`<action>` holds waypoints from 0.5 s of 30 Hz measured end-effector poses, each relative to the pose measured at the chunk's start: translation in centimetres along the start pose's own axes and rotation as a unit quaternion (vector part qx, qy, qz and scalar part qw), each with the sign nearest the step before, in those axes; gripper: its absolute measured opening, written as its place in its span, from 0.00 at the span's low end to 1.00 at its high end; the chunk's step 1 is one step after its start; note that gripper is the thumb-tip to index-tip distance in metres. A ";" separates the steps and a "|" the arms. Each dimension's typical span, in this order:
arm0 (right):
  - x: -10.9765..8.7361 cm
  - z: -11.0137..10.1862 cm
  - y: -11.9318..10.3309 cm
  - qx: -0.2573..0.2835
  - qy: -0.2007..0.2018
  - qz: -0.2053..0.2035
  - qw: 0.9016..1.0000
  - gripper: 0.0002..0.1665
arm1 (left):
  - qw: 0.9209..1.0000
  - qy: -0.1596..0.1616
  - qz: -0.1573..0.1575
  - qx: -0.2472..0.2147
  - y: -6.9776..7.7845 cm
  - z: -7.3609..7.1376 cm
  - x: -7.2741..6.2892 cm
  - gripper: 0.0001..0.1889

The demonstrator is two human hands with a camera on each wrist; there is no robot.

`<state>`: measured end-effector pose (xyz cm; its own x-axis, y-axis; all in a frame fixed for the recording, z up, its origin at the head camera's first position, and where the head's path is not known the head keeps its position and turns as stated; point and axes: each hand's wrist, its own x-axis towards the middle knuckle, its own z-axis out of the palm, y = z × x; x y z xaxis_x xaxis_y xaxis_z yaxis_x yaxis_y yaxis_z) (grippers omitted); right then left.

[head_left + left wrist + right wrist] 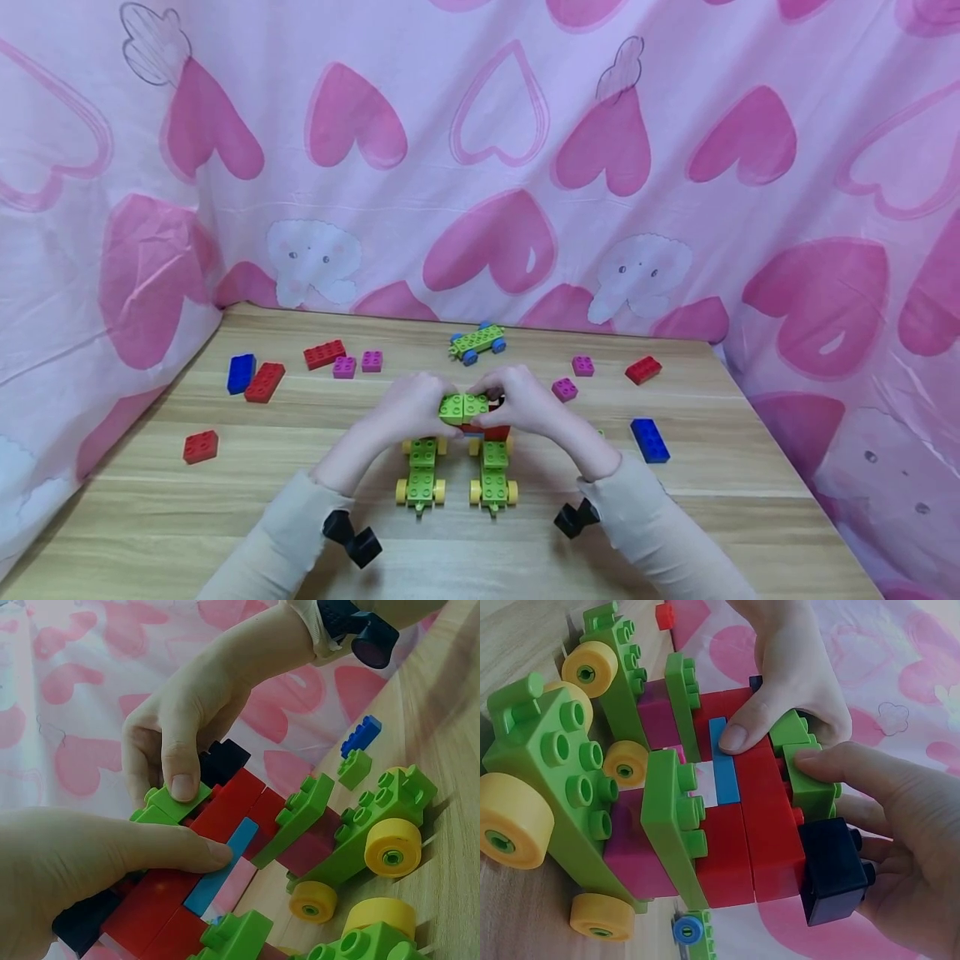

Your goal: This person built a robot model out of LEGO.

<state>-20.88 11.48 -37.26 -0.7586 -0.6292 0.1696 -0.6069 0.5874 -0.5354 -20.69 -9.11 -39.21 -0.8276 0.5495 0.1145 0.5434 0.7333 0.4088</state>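
Both hands hold the top of a toy-brick structure standing on two green wheeled bases [421, 483] with yellow wheels. Magenta bricks [634, 855], green plates [664, 817], red bricks [772, 817] and a thin blue plate [724, 769] stack up from them. My left hand [420, 402] grips one side, its thumb against the blue plate and red brick, its fingers mostly hidden behind. From the other side my right hand [517, 400] pinches a green top brick [810, 780], thumb in front. Black bricks [832, 866] sit at both ends of the red row.
A green base with blue wheels [478, 340] stands at the back. Red [265, 382], blue [242, 373] and magenta bricks [372, 361] lie on the left of the wooden table [337, 550]. More bricks, including a blue one [649, 440], lie right. A heart-patterned curtain [487, 208] surrounds the table.
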 end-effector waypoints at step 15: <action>0.2 -0.2 -0.2 -0.009 -0.006 -0.005 1.000 0.18 | 1.000 0.004 0.004 0.003 0.0 0.0 0.1 0.17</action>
<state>-20.95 11.35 -37.01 -0.7499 -0.6407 0.1649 -0.6185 0.5905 -0.5185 -20.75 -9.05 -39.24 -0.8243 0.5520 0.1259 0.5511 0.7312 0.4020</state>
